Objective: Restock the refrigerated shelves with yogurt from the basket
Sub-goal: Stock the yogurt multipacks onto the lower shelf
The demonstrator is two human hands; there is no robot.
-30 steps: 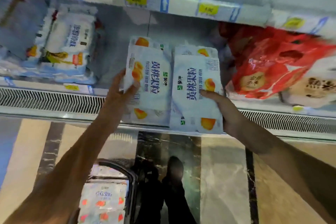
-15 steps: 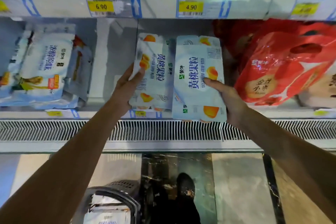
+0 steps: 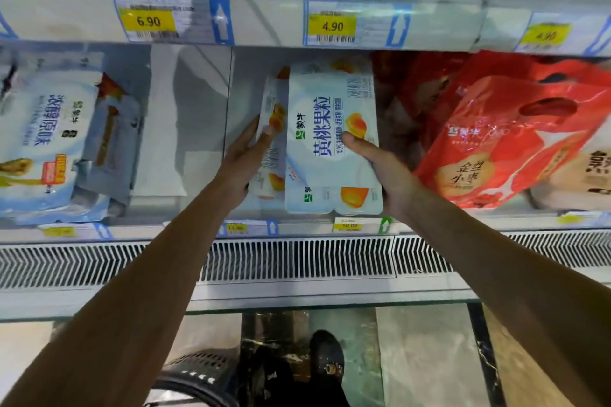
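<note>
my right hand (image 3: 385,172) grips a yogurt pack (image 3: 330,142) on the shelf (image 3: 297,228); my left hand (image 3: 244,158), fingers flat, presses a tilted pack (image 3: 272,129) beside it.

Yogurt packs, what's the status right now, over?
Left hand flat against the tilted peach yogurt pack. Right hand grips the front peach yogurt pack, on the shelf. Red bags crowd the right side.
</note>
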